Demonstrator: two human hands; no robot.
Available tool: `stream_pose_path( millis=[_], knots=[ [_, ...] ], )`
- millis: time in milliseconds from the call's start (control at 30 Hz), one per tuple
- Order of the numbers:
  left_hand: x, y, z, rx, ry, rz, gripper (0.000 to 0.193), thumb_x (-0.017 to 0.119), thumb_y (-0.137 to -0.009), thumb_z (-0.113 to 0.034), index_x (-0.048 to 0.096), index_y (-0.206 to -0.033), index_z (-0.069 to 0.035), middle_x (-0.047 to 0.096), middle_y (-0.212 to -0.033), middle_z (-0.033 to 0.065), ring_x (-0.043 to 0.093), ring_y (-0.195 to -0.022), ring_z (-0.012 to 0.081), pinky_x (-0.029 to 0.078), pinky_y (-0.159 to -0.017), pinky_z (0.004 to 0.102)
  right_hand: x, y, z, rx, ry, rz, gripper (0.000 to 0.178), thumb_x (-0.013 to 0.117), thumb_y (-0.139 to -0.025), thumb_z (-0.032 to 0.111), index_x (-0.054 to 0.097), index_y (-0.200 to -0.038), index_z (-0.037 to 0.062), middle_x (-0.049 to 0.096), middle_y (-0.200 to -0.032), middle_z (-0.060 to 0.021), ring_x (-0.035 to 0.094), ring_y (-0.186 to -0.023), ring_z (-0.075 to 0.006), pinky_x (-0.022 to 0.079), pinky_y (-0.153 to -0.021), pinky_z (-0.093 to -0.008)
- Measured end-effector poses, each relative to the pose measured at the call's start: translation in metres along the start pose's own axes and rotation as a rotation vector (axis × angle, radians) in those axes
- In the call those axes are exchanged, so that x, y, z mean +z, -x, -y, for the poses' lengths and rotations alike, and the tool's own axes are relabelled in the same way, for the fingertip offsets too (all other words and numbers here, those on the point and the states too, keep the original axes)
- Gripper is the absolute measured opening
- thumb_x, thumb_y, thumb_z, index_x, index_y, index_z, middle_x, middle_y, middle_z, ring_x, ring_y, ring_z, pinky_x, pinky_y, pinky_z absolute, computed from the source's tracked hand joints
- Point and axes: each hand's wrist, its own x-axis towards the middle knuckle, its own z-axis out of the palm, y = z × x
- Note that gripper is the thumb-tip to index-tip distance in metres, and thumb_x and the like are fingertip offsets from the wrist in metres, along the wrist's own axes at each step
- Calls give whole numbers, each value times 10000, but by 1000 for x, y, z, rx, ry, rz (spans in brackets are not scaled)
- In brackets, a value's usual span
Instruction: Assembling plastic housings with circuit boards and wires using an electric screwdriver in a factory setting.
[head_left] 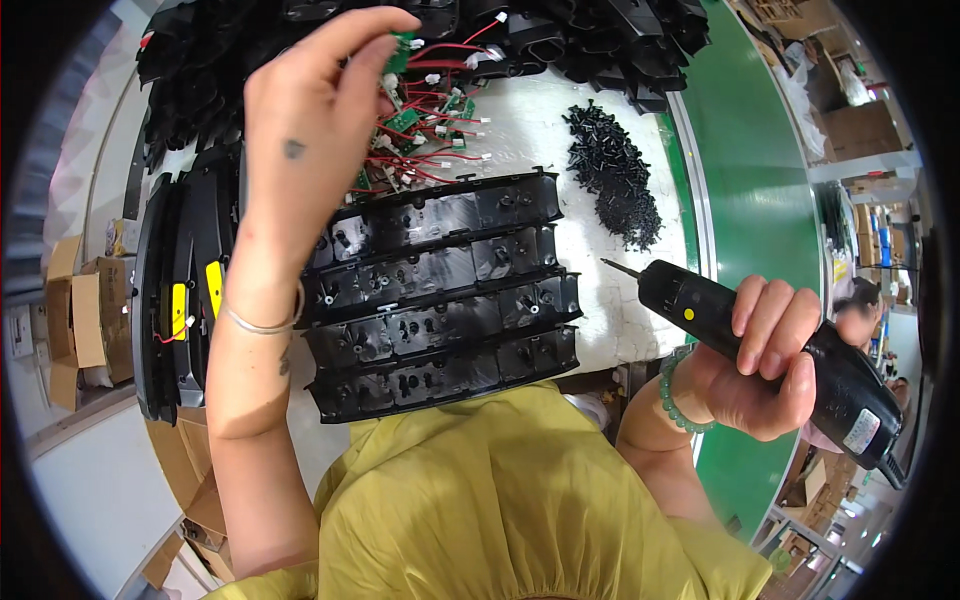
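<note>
My left hand (pixel 318 105) is raised over the far side of the work surface, thumb and forefinger pinching a small green circuit board (pixel 402 55) with red wires. Below it lies a tangle of similar circuit boards (pixel 405 122) with red wires and white plugs. In my right hand (pixel 770 355) is a black electric screwdriver (pixel 700 305), its thin bit pointing left over the surface's right side. Several long curved black plastic housings (pixel 440 255) lie in a row in front of me, their inner sides with small posts facing up.
A heap of black screws (pixel 610 170) lies on the white sheet (pixel 540 110) at the right. Black plastic parts (pixel 620 40) are piled along the far edge. More black housings with yellow labels (pixel 180 310) stand at the left. A green surface (pixel 745 200) runs along the right; cardboard boxes (pixel 90 310) sit at the left.
</note>
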Motion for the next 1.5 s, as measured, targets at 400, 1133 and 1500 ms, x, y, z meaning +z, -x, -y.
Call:
stream_pose_path(
  millis=[400, 1133, 1500],
  knots=[
    [-67, -3, 20, -250, 233, 65, 174, 553, -940, -106, 659, -1070, -60, 701, -1000, 54, 551, -590, 17, 389, -476, 145, 12, 0, -7, -3, 45, -41, 422, 568, -817, 139, 446, -1218, 88, 418, -596, 24, 382, -448, -81, 329, -495, -245],
    [-86, 29, 22, -506, 333, 118, 195, 586, -930, -118, 607, -1087, -4, 645, -1001, 59, 648, -885, 113, 509, -754, 214, 16, -3, -14, 50, -61, 66, 375, 519, -797, 90, 485, -1168, 61, 395, -615, 24, 379, -509, -74, 313, -560, -251],
    [-110, 47, 6, -419, 380, -24, 235, 645, -863, -4, 633, -1098, 1, 687, -987, 68, 633, -935, 99, 480, -841, 211, 18, -2, -18, 51, -17, 60, 440, 559, -812, 135, 456, -1237, 91, 411, -602, 33, 391, -461, -80, 334, -506, -242]
  ],
)
